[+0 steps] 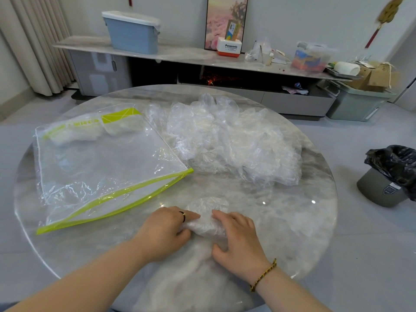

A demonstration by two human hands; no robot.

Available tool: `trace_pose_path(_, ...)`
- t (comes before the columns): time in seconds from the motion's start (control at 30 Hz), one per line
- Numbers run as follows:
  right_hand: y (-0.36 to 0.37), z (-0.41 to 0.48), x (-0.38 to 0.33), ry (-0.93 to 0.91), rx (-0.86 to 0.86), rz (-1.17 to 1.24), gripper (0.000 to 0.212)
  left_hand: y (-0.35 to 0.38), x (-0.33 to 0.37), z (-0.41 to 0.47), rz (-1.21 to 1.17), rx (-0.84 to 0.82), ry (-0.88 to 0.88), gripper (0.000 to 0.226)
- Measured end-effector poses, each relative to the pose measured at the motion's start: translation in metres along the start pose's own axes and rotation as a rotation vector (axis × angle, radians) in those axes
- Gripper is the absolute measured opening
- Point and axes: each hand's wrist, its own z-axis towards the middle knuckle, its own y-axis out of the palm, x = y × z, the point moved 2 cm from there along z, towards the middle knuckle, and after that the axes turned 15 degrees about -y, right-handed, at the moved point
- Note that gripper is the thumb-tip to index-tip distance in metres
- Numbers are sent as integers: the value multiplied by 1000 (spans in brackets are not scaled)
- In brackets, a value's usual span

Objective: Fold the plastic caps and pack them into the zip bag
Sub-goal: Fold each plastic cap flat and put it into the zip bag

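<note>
I see the round marble counter filling most of my view. On it, the loose pile of caps sits at about one o'clock, crumpled and unfolded. The zip bag lies flat at about ten o'clock, its green-edged mouth turned toward six o'clock and looking open. A few folded caps are bunched at its far end. Down at six o'clock, close to my edge of the counter, one cap is gathered into a small wad. My left hand pinches its nine o'clock side, and my right hand is curled over its three o'clock side, thumb tucked at the near edge. I judge I am mid-fold on this cap, with most of the pile left to do. Next I should press it flat and compact, then carry it toward ten o'clock and slide it through the bag's mouth without snagging the rim.
</note>
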Motion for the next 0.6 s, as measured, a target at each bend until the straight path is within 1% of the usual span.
trace_pose_path(0.03, -2, 0, 0, 16, 14, 8, 96, 1, -3, -2, -84, -67, -108, 76)
trace_pose_path(0.07, -3, 1, 2, 42, 34, 20, 94, 2, -4, -3, -206, -125, -197, 74)
trace_pose_path(0.1, -4, 1, 3, 74, 77, 50, 88, 2, -3, -3, -332, -159, -253, 63)
trace_pose_path(0.17, -1, 1, 9, 191, 150, 176, 66, 0, 1, -1, -456, -179, -324, 29)
trace_pose_path(0.2, 2, 1, 13, 264, 180, 263, 53, -1, 4, 0, -504, -198, -349, 23)
trace_pose_path(0.23, 3, 1, 16, 324, 220, 355, 37, -1, 6, 1, -563, -205, -372, 28)
trace_pose_path(0.27, 4, 2, 19, 371, 264, 429, 23, 0, 5, 3, -599, -190, -405, 35)
trace_pose_path(0.3, 5, 2, 20, 401, 298, 471, 14, 0, 3, 5, -605, -148, -446, 38)
trace_pose_path(0.33, 5, 2, 21, 428, 314, 486, 9, 0, 3, 6, -605, -109, -496, 36)
trace_pose_path(0.4, 5, 3, 20, 451, 332, 481, 9, -3, 6, 8, -619, -17, -557, 14)
trace_pose_path(0.43, 6, 4, 20, 450, 337, 462, 10, -5, 9, 6, -580, 52, -558, 6)
trace_pose_path(0.47, 5, 4, 19, 451, 335, 446, 11, -7, 12, 5, -467, 165, -501, 9)
trace_pose_path(0.5, 5, 4, 18, 453, 330, 432, 11, -8, 15, 3, -299, 284, -373, 15)
trace_pose_path(0.53, 4, 4, 18, 457, 323, 411, 11, -7, 20, 1, -153, 364, -233, 22)
trace_pose_path(0.57, 5, 3, 18, 464, 323, 386, 14, -2, 23, -2, -23, 377, -86, 27)
trace_pose_path(0.6, 5, 2, 18, 463, 318, 359, 19, 6, 26, -4, 79, 355, 34, 31)
